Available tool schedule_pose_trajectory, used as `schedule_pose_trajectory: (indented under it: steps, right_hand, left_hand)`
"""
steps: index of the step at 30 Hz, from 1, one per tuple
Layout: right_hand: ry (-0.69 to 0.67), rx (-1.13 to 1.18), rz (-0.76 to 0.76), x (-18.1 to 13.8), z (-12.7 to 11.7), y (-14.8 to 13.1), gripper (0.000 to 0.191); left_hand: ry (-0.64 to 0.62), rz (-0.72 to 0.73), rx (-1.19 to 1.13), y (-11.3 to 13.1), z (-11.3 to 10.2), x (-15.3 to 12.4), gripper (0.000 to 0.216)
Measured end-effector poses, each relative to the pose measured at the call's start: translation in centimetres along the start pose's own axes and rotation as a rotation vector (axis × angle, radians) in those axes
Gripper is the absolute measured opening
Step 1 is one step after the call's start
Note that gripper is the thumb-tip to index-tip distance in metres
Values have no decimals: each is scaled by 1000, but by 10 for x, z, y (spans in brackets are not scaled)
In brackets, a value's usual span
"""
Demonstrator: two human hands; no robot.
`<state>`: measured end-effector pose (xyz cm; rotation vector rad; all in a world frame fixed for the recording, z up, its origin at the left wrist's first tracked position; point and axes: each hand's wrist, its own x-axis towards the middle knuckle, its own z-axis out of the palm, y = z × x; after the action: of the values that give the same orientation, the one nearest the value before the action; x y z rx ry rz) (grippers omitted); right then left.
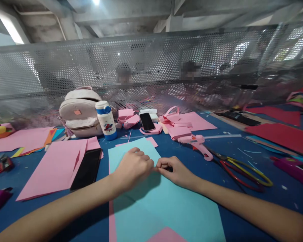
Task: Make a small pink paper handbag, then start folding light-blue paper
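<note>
Above a light-blue sheet of paper (pixel 151 205), my left hand (pixel 136 164) is closed, knuckles up, and its fingers meet those of my right hand. My right hand (pixel 175 171) is curled in a pinch, thumb against fingers. Whatever lies between the fingertips is too small or hidden to make out. Pink paper (pixel 164 235) shows at the lower edge of the blue sheet. A pink glue gun (pixel 198 144) lies beyond my right hand, beside scissors (pixel 247 169) with red and yellow handles. Left of my left hand, a black phone-like slab (pixel 87 168) lies against folded pink paper (pixel 53 164).
A pale backpack (pixel 81 112) and a white-and-blue bottle (pixel 106 121) stand at the back left. A phone (pixel 147 121) leans on pink paper pieces. Red sheets (pixel 282 132) lie at the right. Behind the table rises a perforated metal screen (pixel 151 53), with people dimly visible through it.
</note>
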<state>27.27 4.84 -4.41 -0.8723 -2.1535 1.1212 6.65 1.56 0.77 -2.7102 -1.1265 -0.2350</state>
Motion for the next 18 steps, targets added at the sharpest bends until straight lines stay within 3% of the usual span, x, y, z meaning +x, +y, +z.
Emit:
schedule_pose_trajectory:
  steps: [7, 18]
  right_hand:
    - [-41, -18, 28, 1, -2, -4, 27]
    - [-39, -129, -50, 16, 3, -19, 23]
  left_hand:
    - [-21, -33, -97, -7, 16, -5, 20]
    - [-38, -101, -279, -19, 8, -6, 11]
